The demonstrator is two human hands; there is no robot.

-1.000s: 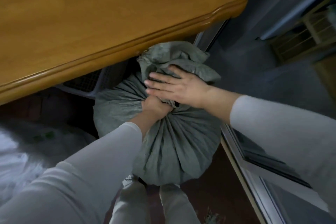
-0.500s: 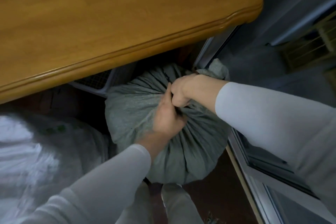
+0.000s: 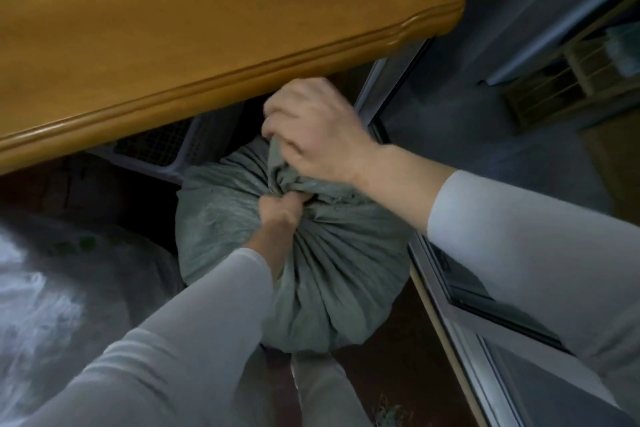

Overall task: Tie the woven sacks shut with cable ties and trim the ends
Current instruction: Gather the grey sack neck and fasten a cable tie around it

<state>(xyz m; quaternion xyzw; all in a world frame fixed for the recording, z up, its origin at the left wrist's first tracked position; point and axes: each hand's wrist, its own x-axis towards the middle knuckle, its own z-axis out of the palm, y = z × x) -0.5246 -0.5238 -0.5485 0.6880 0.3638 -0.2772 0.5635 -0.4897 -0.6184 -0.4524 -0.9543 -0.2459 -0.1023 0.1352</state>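
A full grey-green woven sack (image 3: 332, 270) stands on the floor in front of my legs, its mouth gathered into a tight bunch. My left hand (image 3: 280, 211) grips the gathered neck from below. Just above it, my right hand (image 3: 311, 128) grips the loose top of the sack, fingers curled round the fabric, close under the table edge. I see no cable tie and no cutter.
A wooden table (image 3: 194, 28) overhangs the sack at the top. A grey plastic crate (image 3: 166, 152) sits under it. A pale sack (image 3: 52, 288) lies at the left. A sliding door frame (image 3: 460, 319) runs along the right.
My right hand has lifted from beside the left and pulled the sack's top upward. My left hand has turned and closed tightly round the neck.
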